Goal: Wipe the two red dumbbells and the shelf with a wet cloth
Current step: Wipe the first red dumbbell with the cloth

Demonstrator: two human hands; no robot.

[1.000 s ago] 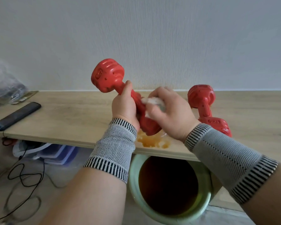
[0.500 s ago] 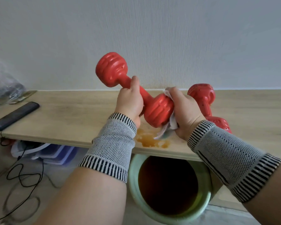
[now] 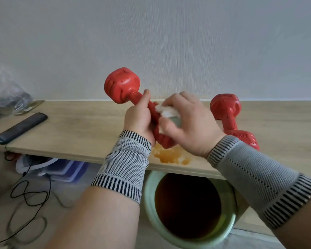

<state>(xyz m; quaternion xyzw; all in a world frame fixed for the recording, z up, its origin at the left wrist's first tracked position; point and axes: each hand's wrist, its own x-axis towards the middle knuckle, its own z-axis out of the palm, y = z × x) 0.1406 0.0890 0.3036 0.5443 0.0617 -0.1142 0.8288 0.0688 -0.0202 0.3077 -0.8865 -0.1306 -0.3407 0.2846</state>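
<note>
First dumbbell mid-wipe; second and shelf left.
Left hand (image 3: 139, 121) fingers grip the raised dumbbell (image 3: 133, 97); right hand (image 3: 188, 123) fingers pinch the cloth (image 3: 166, 111) on its handle. At 3 o'clock the other dumbbell (image 3: 230, 119) lies on the stained shelf (image 3: 79, 133).

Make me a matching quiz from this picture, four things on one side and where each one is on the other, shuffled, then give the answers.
1. held dumbbell
2. second dumbbell
3. cloth
4. remote

A. lying at the shelf's left end
B. in the right hand
C. gripped by the left hand
D. lying on the shelf, right side

Pairs: 1-C, 2-D, 3-B, 4-A
</note>
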